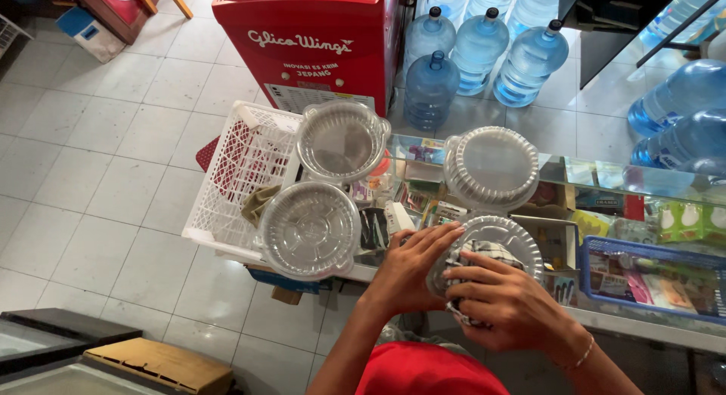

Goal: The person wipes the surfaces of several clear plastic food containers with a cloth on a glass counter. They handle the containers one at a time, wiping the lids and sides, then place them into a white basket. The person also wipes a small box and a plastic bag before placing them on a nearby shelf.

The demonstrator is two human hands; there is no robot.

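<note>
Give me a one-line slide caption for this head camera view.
Both hands, left hand and right hand, wipe a clear plastic container with a checked cloth over a glass counter.

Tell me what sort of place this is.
Probably a small shop or kiosk. A glass display counter holds packaged goods, a red ice-cream freezer stands on the tiled floor, and big blue water jugs cluster beside it.

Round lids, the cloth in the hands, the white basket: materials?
Round lids: thin clear plastic by the look, glossy, with ribbed rims; the counter shows through them. Cloth: woven fabric, matte, checked pattern, folding softly between the left hand and the right hand against a clear lid. White basket: probably rigid moulded plastic, with an open lattice wall and a smooth, slightly shiny finish.
</note>
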